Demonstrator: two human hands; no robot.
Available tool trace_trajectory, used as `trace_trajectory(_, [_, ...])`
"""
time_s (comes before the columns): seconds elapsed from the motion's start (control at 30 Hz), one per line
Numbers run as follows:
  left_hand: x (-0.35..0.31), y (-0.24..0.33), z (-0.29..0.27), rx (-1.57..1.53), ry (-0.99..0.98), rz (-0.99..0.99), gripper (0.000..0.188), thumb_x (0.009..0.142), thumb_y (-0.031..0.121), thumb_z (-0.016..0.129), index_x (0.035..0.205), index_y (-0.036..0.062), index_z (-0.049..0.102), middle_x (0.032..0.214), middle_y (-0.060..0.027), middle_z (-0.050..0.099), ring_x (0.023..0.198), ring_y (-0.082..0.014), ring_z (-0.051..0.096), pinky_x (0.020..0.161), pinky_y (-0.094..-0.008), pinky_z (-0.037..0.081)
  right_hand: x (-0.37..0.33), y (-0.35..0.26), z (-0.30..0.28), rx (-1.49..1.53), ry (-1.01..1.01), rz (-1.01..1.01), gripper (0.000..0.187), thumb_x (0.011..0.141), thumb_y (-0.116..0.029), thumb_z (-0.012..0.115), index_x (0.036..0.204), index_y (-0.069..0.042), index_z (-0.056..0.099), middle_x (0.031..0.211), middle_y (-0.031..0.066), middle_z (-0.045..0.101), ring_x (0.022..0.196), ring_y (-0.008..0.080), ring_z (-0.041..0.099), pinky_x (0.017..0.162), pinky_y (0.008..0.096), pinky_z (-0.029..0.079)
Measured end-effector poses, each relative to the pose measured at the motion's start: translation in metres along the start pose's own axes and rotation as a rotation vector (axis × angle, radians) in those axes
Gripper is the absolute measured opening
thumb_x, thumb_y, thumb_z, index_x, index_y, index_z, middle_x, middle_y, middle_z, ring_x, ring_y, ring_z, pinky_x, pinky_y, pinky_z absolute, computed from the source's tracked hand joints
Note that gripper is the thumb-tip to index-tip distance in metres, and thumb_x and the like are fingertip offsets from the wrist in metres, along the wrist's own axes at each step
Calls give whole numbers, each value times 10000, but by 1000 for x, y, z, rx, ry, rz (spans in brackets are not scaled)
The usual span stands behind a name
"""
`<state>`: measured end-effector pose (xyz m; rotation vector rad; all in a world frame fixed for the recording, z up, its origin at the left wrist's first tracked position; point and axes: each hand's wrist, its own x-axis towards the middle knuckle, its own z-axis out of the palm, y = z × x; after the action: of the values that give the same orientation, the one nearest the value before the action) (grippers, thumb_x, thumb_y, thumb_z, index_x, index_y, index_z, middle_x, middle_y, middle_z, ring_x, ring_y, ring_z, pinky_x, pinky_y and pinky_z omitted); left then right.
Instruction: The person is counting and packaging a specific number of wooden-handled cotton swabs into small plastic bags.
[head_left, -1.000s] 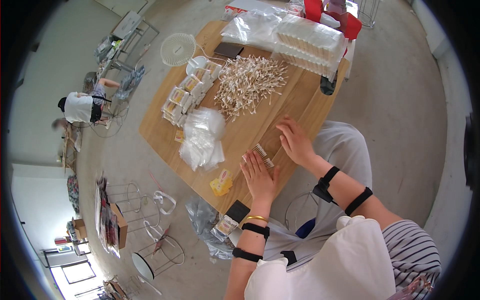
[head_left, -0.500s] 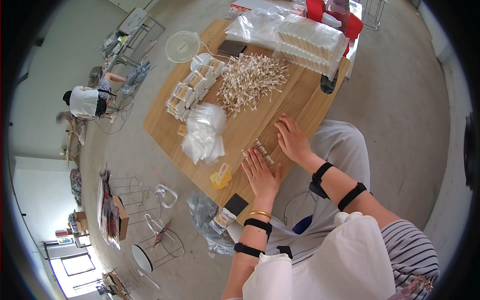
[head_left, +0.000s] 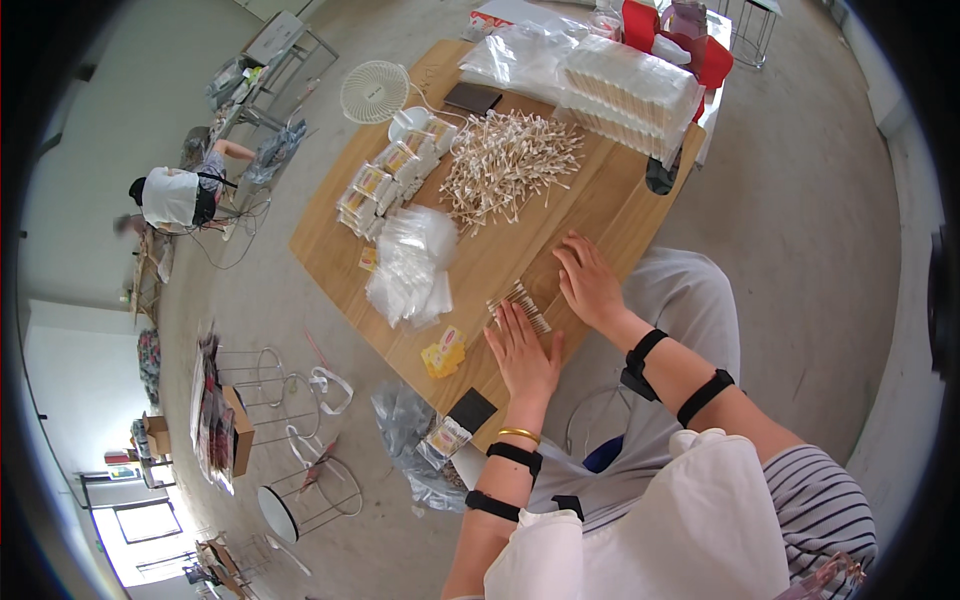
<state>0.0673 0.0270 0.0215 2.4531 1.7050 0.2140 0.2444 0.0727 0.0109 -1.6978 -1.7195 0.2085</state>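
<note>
Grey concrete floor point(head_left: 800, 210) surrounds the wooden table point(head_left: 535, 250). Beyond its left edge stands a round-topped stool point(head_left: 277, 514); farther off, a window point(head_left: 150, 522) glares (daylight, seemingly), and a pale wall point(head_left: 105, 180) rises past the left corner.

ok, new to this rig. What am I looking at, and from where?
No robot here: just a person's two bare hands. The view comes from the left of two fisheye cameras on their head, looking down, so straight edges bend. The left hand lies over part of a swab row; the right hand is beside it, holding nothing visible. Also on the table: a loose swab pile, clear bags, small packs and yellow cards.
</note>
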Motion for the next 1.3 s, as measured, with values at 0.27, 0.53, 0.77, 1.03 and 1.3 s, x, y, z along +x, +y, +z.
trace_trajectory(0.27, [-12, -10, 5, -81, 104, 33, 819, 988, 452, 514, 1568, -39, 210, 1626, -191, 264, 1534, -342, 183, 1232, -581, 29, 9, -7, -2, 384, -103, 65, 246, 833, -9, 660, 1064, -91, 646, 1146, 115, 562, 1117, 327, 529, 953, 432, 458])
trace_trajectory(0.53, [-10, -6, 3, -132, 81, 27, 777, 984, 444, 516, 1562, -8, 260, 1609, -167, 308, 1532, -326, 198, 1235, -581, 44, 12, -35, 16, 264, -224, -151, 133, 813, -23, 667, 891, -115, 724, 999, 38, 586, 1026, 278, 535, 898, 418, 443])
trace_trajectory(0.77, [-18, -8, 2, -99, 79, 43, 748, 993, 453, 487, 1551, -4, 290, 1571, -153, 344, 1507, -317, 244, 1238, -585, 44, 10, -36, 18, 233, -258, -146, 154, 824, -28, 657, 915, -131, 725, 1006, 40, 578, 1031, 274, 529, 911, 426, 430])
trace_trajectory(1.03, [-19, -9, 6, -104, 91, 46, 719, 1001, 444, 472, 1534, -13, 317, 1556, -153, 358, 1497, -321, 258, 1236, -590, 66, 18, -39, 19, 188, -223, -190, 146, 828, -23, 645, 930, -117, 690, 975, 59, 554, 1008, 288, 534, 883, 434, 438])
trace_trajectory(1.3, [-23, -22, 2, -157, 85, 80, 693, 1003, 414, 488, 1525, -15, 333, 1548, -154, 365, 1497, -322, 263, 1235, -587, 76, -5, -35, -7, 192, -333, -207, 246, 841, -79, 664, 1086, -85, 683, 1232, 70, 602, 1133, 322, 540, 972, 465, 428])
